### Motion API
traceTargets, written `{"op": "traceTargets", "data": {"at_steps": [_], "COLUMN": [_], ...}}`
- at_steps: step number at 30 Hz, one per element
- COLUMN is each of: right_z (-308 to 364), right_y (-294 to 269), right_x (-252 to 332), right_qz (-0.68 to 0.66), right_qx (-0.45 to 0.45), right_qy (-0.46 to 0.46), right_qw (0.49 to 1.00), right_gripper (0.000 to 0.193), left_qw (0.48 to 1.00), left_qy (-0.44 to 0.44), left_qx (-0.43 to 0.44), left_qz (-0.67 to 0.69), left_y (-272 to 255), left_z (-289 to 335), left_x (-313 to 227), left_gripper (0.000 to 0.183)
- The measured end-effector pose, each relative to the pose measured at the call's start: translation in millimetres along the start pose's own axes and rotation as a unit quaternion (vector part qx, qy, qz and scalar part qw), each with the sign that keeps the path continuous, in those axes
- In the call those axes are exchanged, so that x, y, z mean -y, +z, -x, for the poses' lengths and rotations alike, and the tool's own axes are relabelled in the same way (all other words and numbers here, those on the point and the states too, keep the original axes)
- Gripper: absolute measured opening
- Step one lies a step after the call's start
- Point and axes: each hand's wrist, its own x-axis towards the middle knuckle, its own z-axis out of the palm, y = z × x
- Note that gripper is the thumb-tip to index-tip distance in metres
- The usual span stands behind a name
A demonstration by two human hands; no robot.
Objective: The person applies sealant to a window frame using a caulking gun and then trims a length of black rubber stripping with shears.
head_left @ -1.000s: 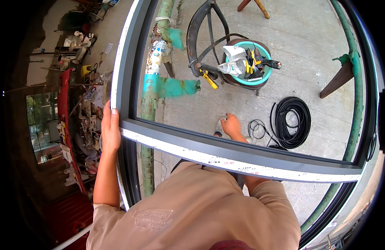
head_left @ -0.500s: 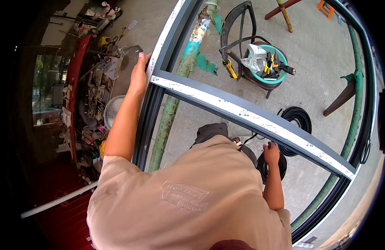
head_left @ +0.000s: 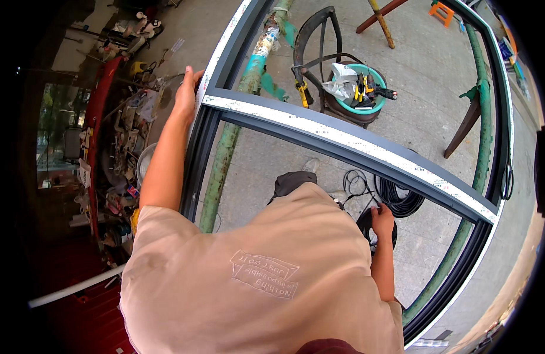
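Observation:
A large dark grey window frame, with printed white protective film along its bars, lies across green pipe supports in front of me. My left hand grips its outer left edge beside the crossbar joint; the fingertips are partly hidden behind the edge. Below the crossbar, seen through the near opening, my right hand is low by my side with its fingers curled. Whatever it may hold is too small to make out. Close to it on the floor are a coil of black rubber-like strip and a second dark coil, partly covered by the hand.
A stool carries a turquoise basin of tools, with a yellow-handled tool hanging near it. A rusty green pipe runs under the frame's left side. An orange stool stands far off. Left is a cluttered red-edged bench.
The view has shifted, so the frame and basin appear farther left. My left hand stays at the frame's edge. My right hand stays low by the coils, and more loose black strip shows.

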Motion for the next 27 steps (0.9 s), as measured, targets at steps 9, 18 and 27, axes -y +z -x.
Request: {"op": "traceTargets", "data": {"at_steps": [9,18,27], "right_z": [15,27,28], "right_y": [-19,-40,-48], "right_x": [-2,2,-18], "right_qz": [0.036,-0.046,-0.075], "right_qx": [-0.008,-0.022,-0.059], "right_qy": [0.018,0.038,0.053], "right_qw": [0.999,0.998,0.994], "right_gripper": [0.049,0.051,0.042], "left_qw": [0.997,0.996,0.996], "left_qy": [-0.016,-0.031,-0.045], "left_qx": [0.012,0.031,0.018], "left_qz": [0.068,0.081,0.068], "left_y": [-58,-54,-49], "left_z": [-52,-68,-55], "left_x": [58,44,32], "left_gripper": [0.089,0.086,0.087]}}
